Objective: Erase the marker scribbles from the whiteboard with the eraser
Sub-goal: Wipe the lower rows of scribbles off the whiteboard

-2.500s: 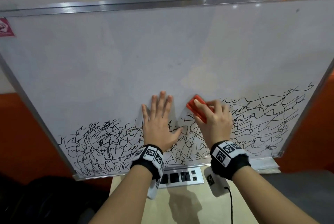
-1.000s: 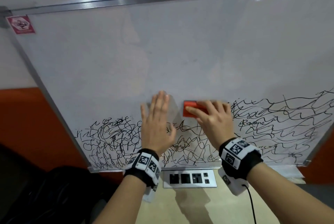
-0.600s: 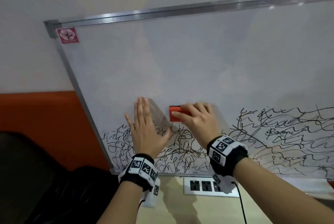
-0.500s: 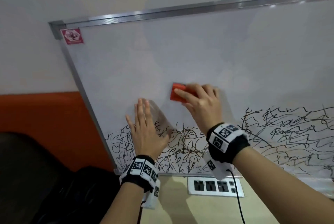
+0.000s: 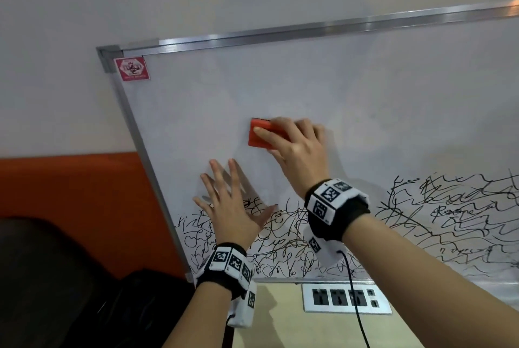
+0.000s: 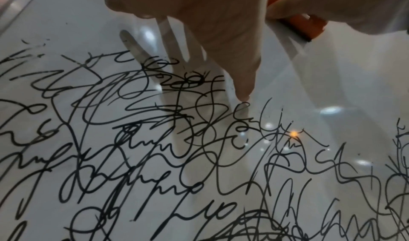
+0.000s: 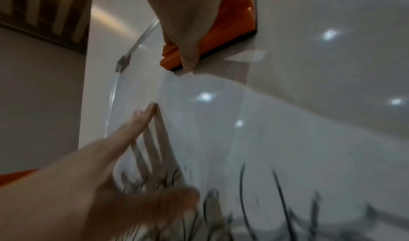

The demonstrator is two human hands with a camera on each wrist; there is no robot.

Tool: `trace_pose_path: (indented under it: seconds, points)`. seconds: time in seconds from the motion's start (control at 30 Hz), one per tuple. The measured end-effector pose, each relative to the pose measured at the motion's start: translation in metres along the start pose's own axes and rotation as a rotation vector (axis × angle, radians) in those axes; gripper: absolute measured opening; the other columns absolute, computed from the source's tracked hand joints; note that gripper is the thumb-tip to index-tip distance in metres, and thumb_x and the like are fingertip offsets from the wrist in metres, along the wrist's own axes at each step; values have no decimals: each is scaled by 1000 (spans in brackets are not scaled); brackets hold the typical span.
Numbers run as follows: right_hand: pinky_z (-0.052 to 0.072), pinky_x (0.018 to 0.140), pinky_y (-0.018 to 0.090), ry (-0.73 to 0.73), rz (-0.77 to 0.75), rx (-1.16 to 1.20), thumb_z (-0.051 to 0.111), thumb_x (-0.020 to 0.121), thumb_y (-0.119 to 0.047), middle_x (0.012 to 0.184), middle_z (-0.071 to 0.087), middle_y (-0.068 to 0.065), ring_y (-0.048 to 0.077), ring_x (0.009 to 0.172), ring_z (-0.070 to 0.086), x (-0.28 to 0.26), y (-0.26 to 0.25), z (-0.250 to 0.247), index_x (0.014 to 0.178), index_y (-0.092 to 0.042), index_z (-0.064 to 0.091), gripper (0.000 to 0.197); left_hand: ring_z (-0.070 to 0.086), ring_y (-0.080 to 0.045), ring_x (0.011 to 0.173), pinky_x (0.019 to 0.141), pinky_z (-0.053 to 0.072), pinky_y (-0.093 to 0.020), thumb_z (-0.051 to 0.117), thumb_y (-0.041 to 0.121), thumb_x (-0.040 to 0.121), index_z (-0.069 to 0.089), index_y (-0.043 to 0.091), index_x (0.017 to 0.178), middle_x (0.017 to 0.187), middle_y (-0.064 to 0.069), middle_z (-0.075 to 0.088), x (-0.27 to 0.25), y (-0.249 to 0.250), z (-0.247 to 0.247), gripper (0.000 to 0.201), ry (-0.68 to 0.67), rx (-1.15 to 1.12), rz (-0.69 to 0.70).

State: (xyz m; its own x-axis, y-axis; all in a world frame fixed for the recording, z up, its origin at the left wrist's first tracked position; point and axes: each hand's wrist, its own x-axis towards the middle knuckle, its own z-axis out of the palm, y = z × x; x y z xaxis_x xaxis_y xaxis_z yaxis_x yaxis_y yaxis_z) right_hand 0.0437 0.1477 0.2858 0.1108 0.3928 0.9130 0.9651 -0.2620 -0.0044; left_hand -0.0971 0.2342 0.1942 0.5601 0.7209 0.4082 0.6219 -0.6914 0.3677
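Observation:
A metal-framed whiteboard leans back against the wall. Black marker scribbles fill its lower band; the upper part is wiped white. My right hand grips an orange eraser and presses its dark felt side on the clean area above the scribbles. The same eraser shows in the right wrist view under my fingers. My left hand lies flat on the board, fingers spread, at the top edge of the left scribbles. Its thumb tip touches the board.
A red sticker marks the board's top left corner. A power socket strip is set in the beige tabletop below the board. A black cable hangs from my right wrist. An orange wall panel and dark seat are left.
My right hand has slid the eraser up from the scribbles' top edge into the clean area. The view has swung left. My left hand stays flat on the board.

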Motion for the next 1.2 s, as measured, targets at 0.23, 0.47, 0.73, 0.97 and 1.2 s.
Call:
trace_pose_path:
  seconds: [0.23,0.47,0.73,0.97,1.2]
  points:
    - [34,79,35,-193,-33,-15,92,64,-27,108,69,0,21,88,55,-61,7,-8,114,-27,73,53,-16,-41,150,109,-2,-79,66,85,62,-26,13,154,161,-20,-28,1,28,-5,149,77,117,47]
    - [49,68,36,101,420,-107,83,76,-39,105,63,6,30,88,59,-42,103,-84,116,-21,70,46,-21,-37,150,112,-14,-68,70,83,59,-27,17,154,162,-16,-27,18,119,-10,151,72,57,135]
    - [44,68,35,-76,21,-175,90,68,-28,105,67,2,26,83,56,-53,107,-83,115,-27,72,50,-20,-37,150,111,-5,-71,85,69,54,-33,22,151,160,-12,-34,10,133,8,159,44,81,70]
    - [47,76,43,129,289,-120,81,76,-24,112,64,5,33,90,57,-52,142,-95,116,-25,70,41,-19,-35,151,116,-7,-67,80,68,63,-22,15,156,160,-14,-32,2,150,10,147,75,184,229]
    - [47,72,48,-58,278,-155,86,69,-19,110,63,9,36,91,55,-114,157,-110,117,-25,69,51,-31,-31,147,113,-15,-67,75,74,64,-20,24,156,161,-10,-30,0,187,32,141,22,257,293]
